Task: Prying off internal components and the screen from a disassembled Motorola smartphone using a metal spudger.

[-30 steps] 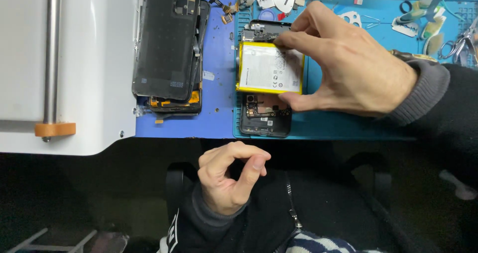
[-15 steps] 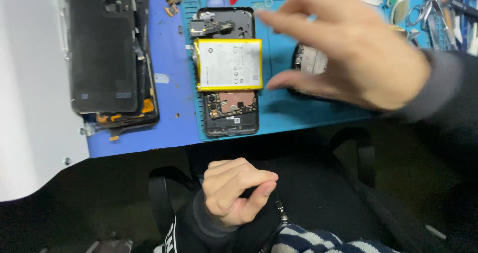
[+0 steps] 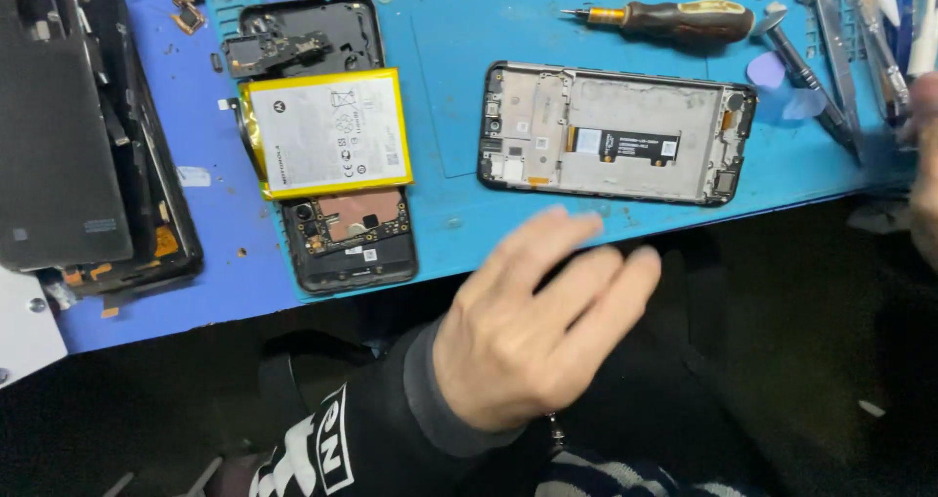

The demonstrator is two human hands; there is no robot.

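Left hand flat, fingers spread, holding nothing — just below the blue surface edge, near the bare phone frame. Right hand barely visible at the right edge — grip impossible to tell. Yellow-edged battery lying on the opened phone, left of the frame.

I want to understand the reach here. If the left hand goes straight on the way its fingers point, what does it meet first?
Probably the bare phone frame on the blue mat; the left hand points up-right toward its lower edge, though height above the mat is unclear.

Left hand open and blurred at the blue mat's front edge, empty, near a stripped phone frame, yellow-edged battery lying on an opened phone, screwdriver beyond, right hand barely visible at frame edge.
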